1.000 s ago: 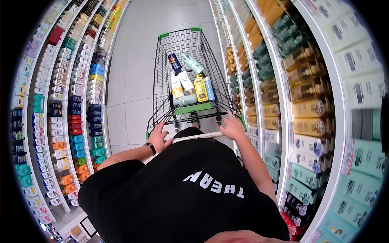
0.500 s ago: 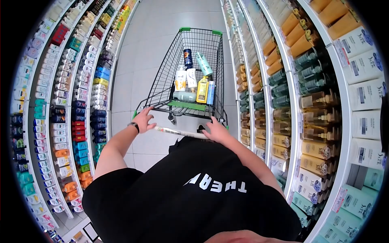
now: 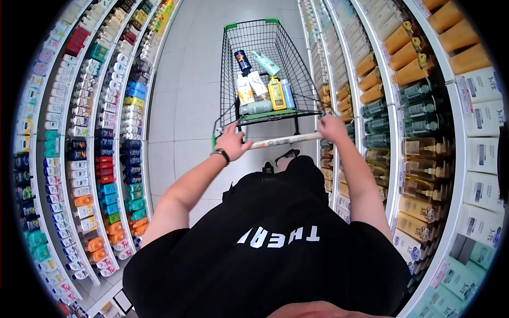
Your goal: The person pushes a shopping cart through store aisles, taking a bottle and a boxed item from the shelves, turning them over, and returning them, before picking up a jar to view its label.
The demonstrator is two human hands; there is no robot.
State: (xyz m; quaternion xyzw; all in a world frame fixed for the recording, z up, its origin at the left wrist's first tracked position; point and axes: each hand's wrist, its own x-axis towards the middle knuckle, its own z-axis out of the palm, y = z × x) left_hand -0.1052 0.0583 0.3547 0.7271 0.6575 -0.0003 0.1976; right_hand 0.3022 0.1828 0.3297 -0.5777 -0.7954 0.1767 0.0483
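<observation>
A wire shopping cart with green corners stands in front of me, tilted across the aisle. My left hand, with a dark band at its wrist, curls over the left end of the pale cart handle. Around the handle's right end my right hand is closed. In the basket lie a dark blue bottle, a mint-green bottle, a white-and-orange bottle, a white bottle, a yellow bottle, a blue container and a grey-green bottle.
Shelves of toiletries line the left side. Close on the right, another shelf holds amber pump bottles, tubes and white packs. Tiled floor runs between them, and my shoes show below the handle.
The cart has swung, its rear end moving right towards the right shelves and its front slightly left. Both hands have shifted right and up with the handle, and my left fingers have closed more.
</observation>
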